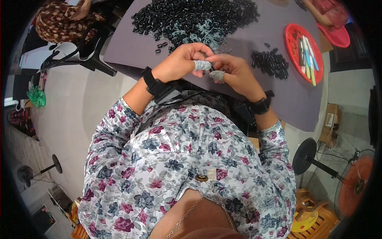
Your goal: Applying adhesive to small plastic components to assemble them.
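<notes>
Two hands meet over a table's edge to work a small dark piece.

The left hand (190, 59) and right hand (234, 73) are drawn nearly closed, thumbs and fingertips pinching the piece (211, 69) between them; the fingers hide most of it, so its exact shape cannot be told. Each thumb wears a grey wrap (202, 65), and a dark strap (149, 81) rings each wrist. Beyond the hands, a broad heap (191, 16) of black pieces spreads over the grey-purple table (294, 95), with grey-blue bits (205, 34) along its near side. To the right lies a smaller pile (270, 63) of black pieces, just beside a red tray (319, 46) bearing slim tools (310, 55) in white, blue and green.
</notes>
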### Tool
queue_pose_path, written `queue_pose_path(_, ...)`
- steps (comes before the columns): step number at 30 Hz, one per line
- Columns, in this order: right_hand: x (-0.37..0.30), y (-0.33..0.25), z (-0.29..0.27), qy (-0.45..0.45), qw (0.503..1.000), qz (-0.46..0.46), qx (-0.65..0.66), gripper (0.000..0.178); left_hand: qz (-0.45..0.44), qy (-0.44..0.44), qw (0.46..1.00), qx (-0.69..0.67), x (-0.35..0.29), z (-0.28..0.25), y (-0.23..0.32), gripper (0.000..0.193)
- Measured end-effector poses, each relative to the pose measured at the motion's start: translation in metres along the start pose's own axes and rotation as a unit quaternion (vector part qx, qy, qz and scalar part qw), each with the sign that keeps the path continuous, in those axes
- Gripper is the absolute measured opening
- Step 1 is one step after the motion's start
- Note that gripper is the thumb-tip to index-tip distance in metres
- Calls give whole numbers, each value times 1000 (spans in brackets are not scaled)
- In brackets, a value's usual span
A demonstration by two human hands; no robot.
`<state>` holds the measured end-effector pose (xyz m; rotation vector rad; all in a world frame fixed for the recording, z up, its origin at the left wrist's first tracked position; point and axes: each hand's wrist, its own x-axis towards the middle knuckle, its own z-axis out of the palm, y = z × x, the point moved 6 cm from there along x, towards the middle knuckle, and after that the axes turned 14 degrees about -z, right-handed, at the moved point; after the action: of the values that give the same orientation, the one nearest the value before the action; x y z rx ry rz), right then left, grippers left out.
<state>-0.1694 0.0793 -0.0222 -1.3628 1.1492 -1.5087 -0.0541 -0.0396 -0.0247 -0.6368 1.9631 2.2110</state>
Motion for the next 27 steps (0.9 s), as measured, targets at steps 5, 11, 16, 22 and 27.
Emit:
queue_pose_path(5,-2,2,3,-2,999,-10,-45,34,-7,-14,1000,-22,-1,0,-1,32)
queue_pose_path(11,0,-20,10,-14,929,-128,-346,36,-23,-6,999,-35,4,2,-8,32)
queue_pose_path(16,-2,-24,22,-81,841,-157,-512,38,-7,-6,1000,2,2,8,-6,35)
queue_pose_path(22,-6,-21,30,-56,836,-140,-528,31,-1,-5,1000,1,-2,10,-5,39)
queue_pose_path(27,-9,-10,29,-77,852,-122,-503,30,-3,-4,1000,-5,-2,13,-8,41)
